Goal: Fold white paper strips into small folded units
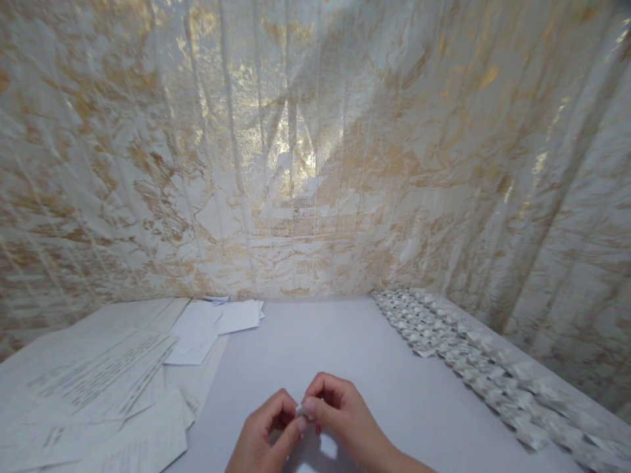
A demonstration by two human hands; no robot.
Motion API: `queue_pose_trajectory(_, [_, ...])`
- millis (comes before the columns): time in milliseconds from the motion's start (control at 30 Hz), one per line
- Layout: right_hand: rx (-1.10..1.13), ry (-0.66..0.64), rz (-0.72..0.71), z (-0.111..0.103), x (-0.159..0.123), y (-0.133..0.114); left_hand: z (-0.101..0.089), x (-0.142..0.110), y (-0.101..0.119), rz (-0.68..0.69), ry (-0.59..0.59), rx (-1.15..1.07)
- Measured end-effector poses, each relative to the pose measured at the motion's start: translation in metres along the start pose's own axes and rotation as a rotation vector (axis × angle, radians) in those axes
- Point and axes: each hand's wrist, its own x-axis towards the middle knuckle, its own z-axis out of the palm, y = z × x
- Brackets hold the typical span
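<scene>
My left hand (266,430) and my right hand (340,417) meet low in the middle of the view, just above a white table (320,341). Both pinch a small folded piece of white paper (302,411) between thumbs and fingertips. Most of the piece is hidden by my fingers. The hands touch each other at the fingertips.
Printed paper sheets (98,387) lie spread on the left, with smaller blank slips (217,322) behind them. Several small folded paper pieces (473,355) lie in rows along the right edge. A white and gold curtain (315,151) hangs behind and to the right.
</scene>
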Motion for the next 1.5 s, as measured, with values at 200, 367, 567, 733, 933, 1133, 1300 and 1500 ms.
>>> queue_pose_trajectory(200, [0.026,0.016,0.047,-0.001,-0.001,-0.002,0.001,-0.001,0.004,0.035,-0.026,-0.044])
queue_pose_trajectory(367, [-0.03,-0.008,0.029,-0.001,0.0,-0.001,0.002,-0.002,0.002,0.023,-0.034,-0.027])
queue_pose_trajectory(567, [-0.082,0.008,0.059,-0.012,0.008,0.003,0.003,0.0,0.0,0.049,0.017,-0.083])
queue_pose_trajectory(733, [-0.044,-0.031,0.057,-0.014,0.007,0.004,-0.005,0.001,0.004,0.119,-0.084,0.073])
queue_pose_trajectory(933, [-0.127,-0.037,-0.086,-0.011,0.001,-0.006,-0.011,0.005,-0.002,0.04,0.026,0.051])
queue_pose_trajectory(1133, [-0.315,-0.01,-0.131,-0.008,-0.003,-0.006,-0.012,0.006,0.0,0.035,0.054,0.03])
queue_pose_trajectory(1300, [-0.304,0.004,-0.129,-0.006,-0.005,-0.008,-0.008,0.002,0.003,0.033,0.054,0.025])
queue_pose_trajectory(1500, [-0.178,-0.021,-0.149,-0.003,-0.005,-0.009,-0.006,0.001,0.004,0.058,0.048,0.026])
